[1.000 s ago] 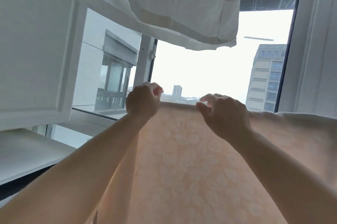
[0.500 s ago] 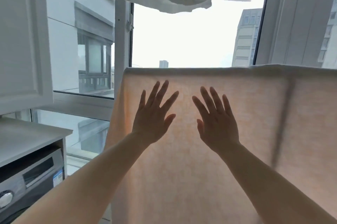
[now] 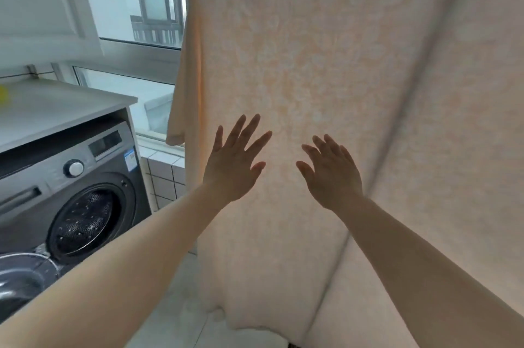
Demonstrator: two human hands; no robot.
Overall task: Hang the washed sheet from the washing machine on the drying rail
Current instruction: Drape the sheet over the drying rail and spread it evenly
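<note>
The peach sheet point(image 3: 326, 64) already hangs over the drying rail, which hides under the top fold, and drapes down toward the floor, with long creases running down its right part. To its left stands the washing machine point(image 3: 65, 191), its door open. The left hand point(image 3: 232, 166) and right hand point(image 3: 330, 174) are flat against the cloth, fingers spread, gripping nothing. Smoothing works best stroking outward and downward with light pressure, so the sheet does not slide off.
</note>
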